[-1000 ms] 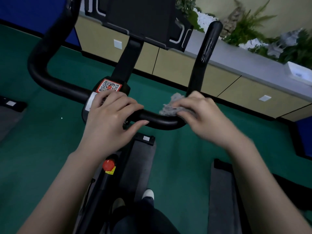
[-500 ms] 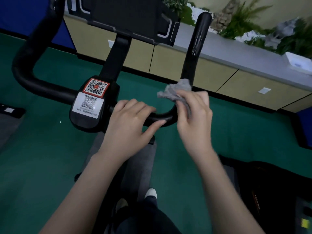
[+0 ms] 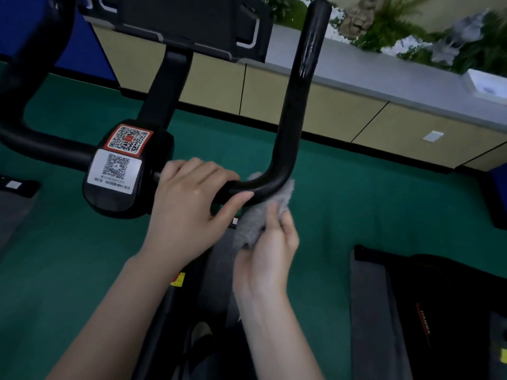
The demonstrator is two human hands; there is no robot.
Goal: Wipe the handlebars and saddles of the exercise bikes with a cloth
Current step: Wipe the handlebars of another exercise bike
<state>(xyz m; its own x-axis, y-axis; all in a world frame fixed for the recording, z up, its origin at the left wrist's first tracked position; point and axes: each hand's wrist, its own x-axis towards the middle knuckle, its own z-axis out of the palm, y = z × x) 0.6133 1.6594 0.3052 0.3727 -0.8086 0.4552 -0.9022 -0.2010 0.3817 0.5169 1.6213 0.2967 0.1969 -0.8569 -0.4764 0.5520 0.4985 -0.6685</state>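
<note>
Green flooring lies beneath the handlebar (image 3: 288, 127) of the bike. The left hand (image 3: 189, 204) grips the bar beside its bend; the right hand (image 3: 270, 248) grasps the grey cloth (image 3: 260, 212), pressed under that bend. Advice: wrap the cloth round the tube and draw it up the riser.

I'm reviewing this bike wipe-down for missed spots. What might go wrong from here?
1. The left hand grips the handlebar just beside the bend, so the stretch under it may go unwiped.
2. The right hand presses the bunched grey cloth only against the underside of the bend; the top of the bend and the upright end could be skipped.
</note>
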